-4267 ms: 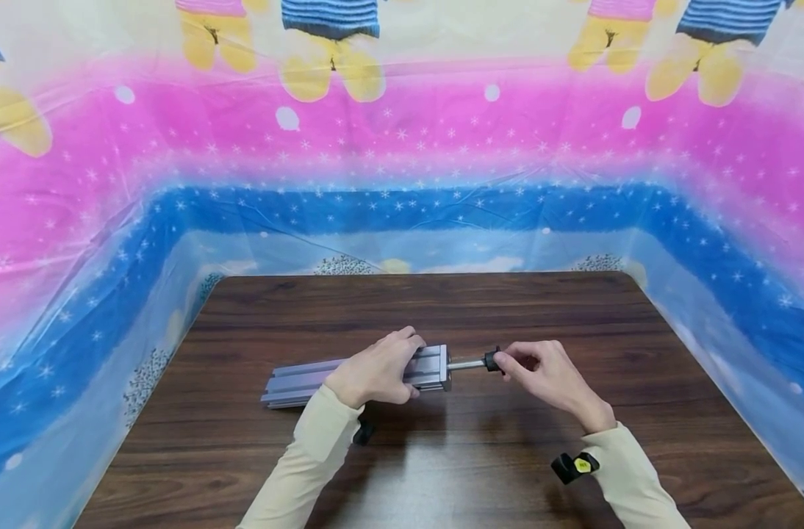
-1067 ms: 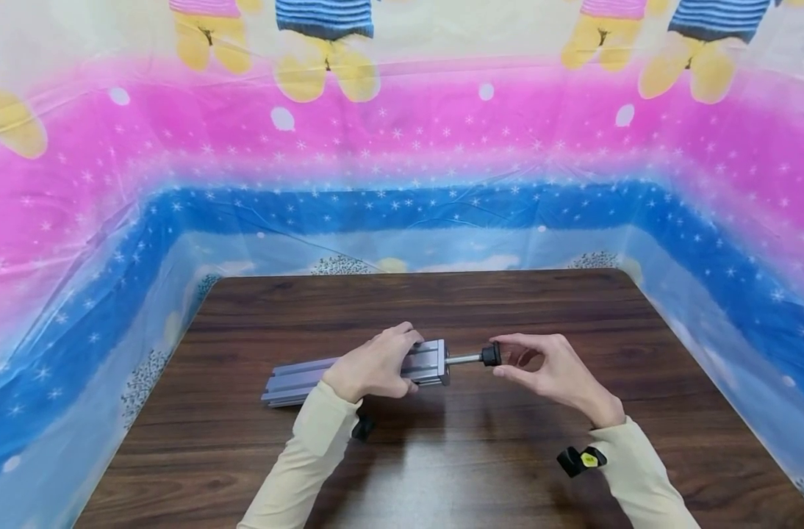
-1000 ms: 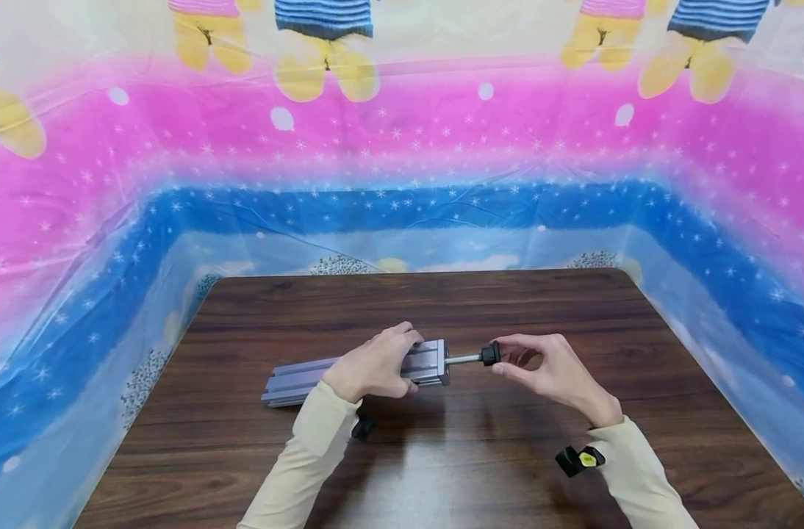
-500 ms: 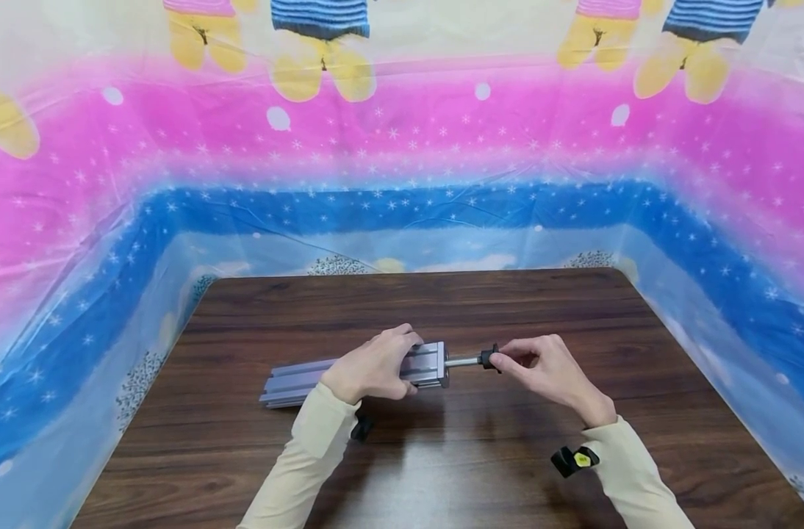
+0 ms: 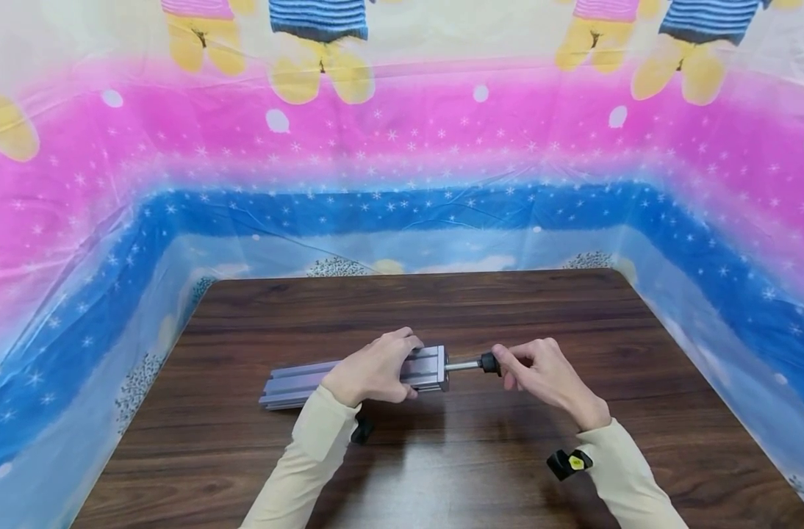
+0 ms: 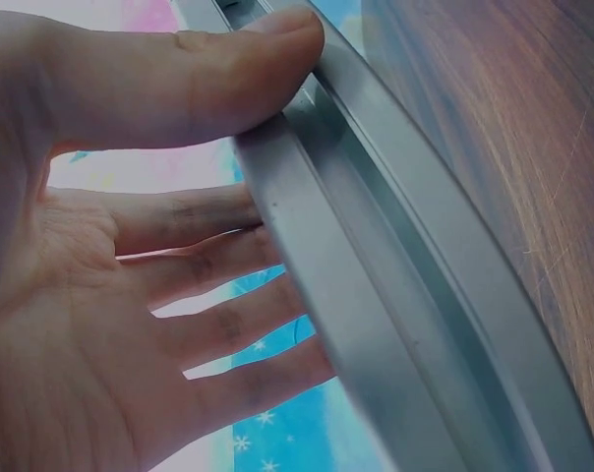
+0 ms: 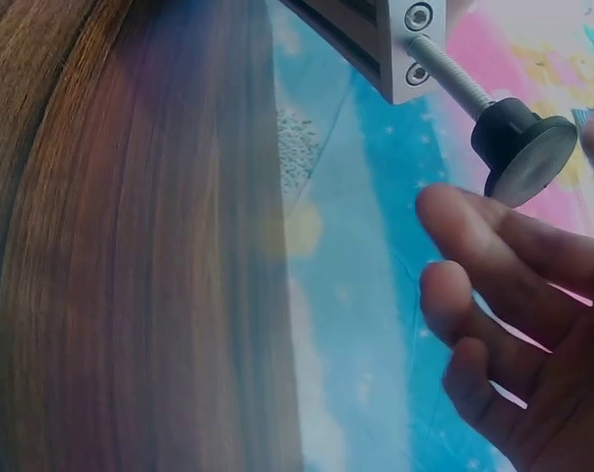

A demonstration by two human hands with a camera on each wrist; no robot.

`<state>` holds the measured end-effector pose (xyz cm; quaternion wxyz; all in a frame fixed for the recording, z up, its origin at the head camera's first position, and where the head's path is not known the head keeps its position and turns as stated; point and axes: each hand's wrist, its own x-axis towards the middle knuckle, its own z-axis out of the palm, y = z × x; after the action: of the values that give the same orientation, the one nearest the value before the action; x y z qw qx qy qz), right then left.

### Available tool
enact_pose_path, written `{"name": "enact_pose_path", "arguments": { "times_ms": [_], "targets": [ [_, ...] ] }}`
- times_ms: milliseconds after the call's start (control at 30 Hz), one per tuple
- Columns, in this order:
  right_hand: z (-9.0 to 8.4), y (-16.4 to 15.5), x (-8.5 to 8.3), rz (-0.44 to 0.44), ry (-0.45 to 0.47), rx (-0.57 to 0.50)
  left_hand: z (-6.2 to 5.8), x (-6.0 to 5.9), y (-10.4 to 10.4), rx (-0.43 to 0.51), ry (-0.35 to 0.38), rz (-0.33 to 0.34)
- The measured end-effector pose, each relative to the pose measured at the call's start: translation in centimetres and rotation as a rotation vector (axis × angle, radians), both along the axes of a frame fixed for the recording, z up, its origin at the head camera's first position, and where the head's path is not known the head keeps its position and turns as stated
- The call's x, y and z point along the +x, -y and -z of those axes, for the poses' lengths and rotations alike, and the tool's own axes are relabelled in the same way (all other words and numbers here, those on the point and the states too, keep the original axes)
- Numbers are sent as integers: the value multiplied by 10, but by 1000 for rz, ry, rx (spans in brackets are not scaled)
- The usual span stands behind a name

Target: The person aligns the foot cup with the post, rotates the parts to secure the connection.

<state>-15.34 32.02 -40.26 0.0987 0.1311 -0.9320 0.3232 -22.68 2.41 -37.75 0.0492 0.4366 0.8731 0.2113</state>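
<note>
A grey aluminium profile (image 5: 296,382) lies lengthwise on the dark wooden table (image 5: 442,308). My left hand (image 5: 395,367) grips its right end from above, with the thumb on the near edge and the fingers over the far side (image 6: 218,265). A threaded rod (image 5: 464,364) sticks out of the end face (image 7: 410,39) and carries a black round knob (image 5: 486,362). My right hand (image 5: 511,364) pinches that knob (image 7: 521,147) between thumb and forefinger. The other fingers (image 7: 513,295) curl loosely below it.
A bright plastic sheet (image 5: 402,147) in pink and blue walls in the table on three sides. Black wrist-camera mounts show under each sleeve, one with a yellow mark (image 5: 569,464) and one plain (image 5: 361,430). Bare wood surrounds the profile.
About a second ago my right fingers were spread, barely touching the knob. They have since closed on it and the hand has rolled over. The left hand and profile stay put.
</note>
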Motion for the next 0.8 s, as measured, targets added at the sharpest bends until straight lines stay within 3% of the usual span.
{"name": "enact_pose_path", "arguments": {
  "times_ms": [167, 367, 800],
  "targets": [
    [-7, -6, 6, -61, -11, -23, 0, 0, 1, 15, 13, 2],
    [-14, -8, 7, -157, -104, -22, -2, -1, 2, 29, 13, 9],
    [-14, -5, 4, -97, -101, -22, -4, -3, 2, 26, 21, 4]
  ]
}}
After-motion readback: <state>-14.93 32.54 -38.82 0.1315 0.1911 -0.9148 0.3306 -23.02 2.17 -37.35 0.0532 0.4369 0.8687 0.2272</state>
